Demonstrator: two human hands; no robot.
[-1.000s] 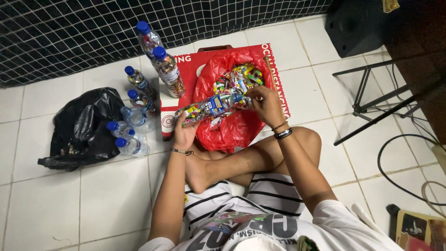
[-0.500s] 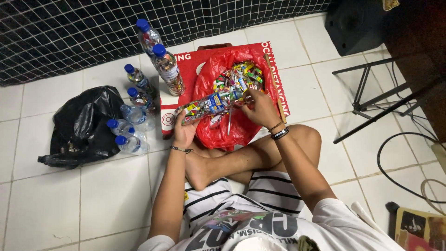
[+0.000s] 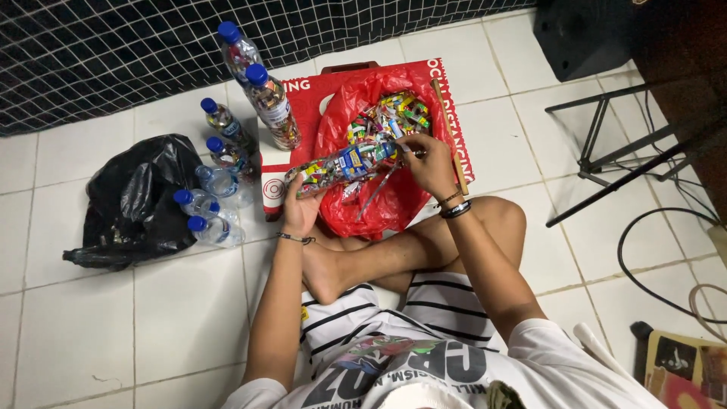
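Note:
I sit cross-legged on a white tiled floor. My left hand (image 3: 301,203) grips the base of a clear plastic bottle (image 3: 342,167) stuffed with colourful wrappers, held sideways over a red plastic bag (image 3: 356,113). My right hand (image 3: 425,163) is at the bottle's mouth, fingers pinched there around something small that I cannot make out. A heap of colourful wrappers (image 3: 390,117) lies in the open red bag, which rests on a red board (image 3: 303,85). A thin wooden stick (image 3: 450,136) lies along the bag's right side.
Several blue-capped bottles (image 3: 227,151) stand and lie to the left, two of them packed with wrappers. A black plastic bag (image 3: 132,201) lies further left. A net wall (image 3: 113,53) runs along the back. A black metal stand (image 3: 606,144), cables and a dark box sit at the right.
My right hand has shifted slightly along the bottle's mouth and the bottle has tilted a little. My left hand keeps its grip.

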